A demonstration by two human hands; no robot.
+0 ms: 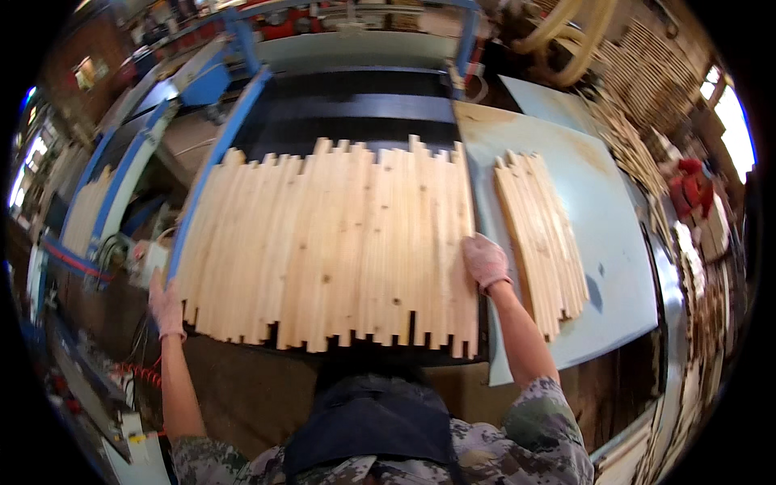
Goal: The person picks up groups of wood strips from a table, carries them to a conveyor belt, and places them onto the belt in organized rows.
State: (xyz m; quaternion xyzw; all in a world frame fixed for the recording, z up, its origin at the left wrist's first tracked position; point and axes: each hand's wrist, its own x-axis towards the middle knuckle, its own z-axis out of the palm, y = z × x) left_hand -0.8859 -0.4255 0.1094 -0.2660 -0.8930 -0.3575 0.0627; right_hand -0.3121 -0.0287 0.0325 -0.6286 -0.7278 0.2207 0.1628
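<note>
A wide row of pale wooden strips [347, 242], set side by side with uneven ends, lies on the black belt [347, 107] in front of me. My left hand [166, 309], in a pale pinkish glove, is at the row's near left edge beside the blue rail, fingers stretched forward and apart. My right hand [487, 262], gloved alike, is against the row's right edge with its fingers curled onto the outermost strip. Its fingertips are partly hidden. To the right of that hand, a smaller bundle of strips [540, 242] rests on a pale blue board [610, 242].
A blue rail [217, 158] runs along the belt's left side, and a blue frame [241, 44] crosses its far end. Another blue machine [121, 182] with strips stands at left. Stacked wood [647, 77] and a person in red [692, 190] are at right.
</note>
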